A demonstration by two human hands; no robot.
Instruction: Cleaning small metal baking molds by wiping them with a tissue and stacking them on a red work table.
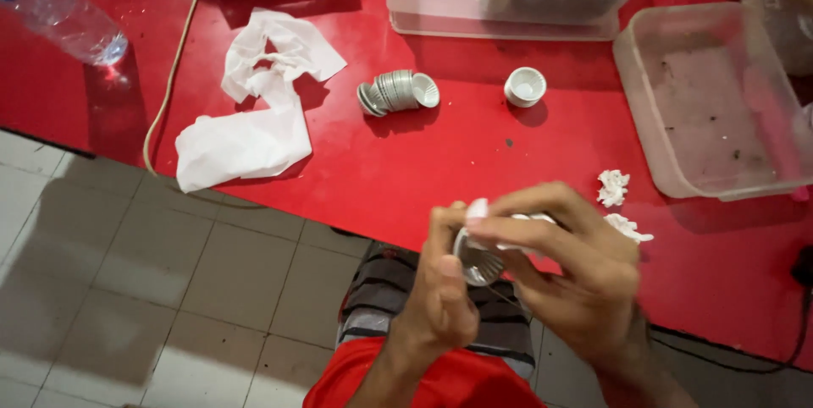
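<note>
Hands around foil cup

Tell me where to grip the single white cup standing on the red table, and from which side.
Take the single white cup by its rim, pinching opposite sides from straight above. It stands upright with its mouth open to the top, apart from the tipped stack of foil cups, so nothing crowds its sides.

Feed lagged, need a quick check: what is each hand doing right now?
Left hand: closed on the small ribbed foil cup.
Right hand: fingers curled over the same cup's rim, pinching something white; what it is cannot be told.
</note>
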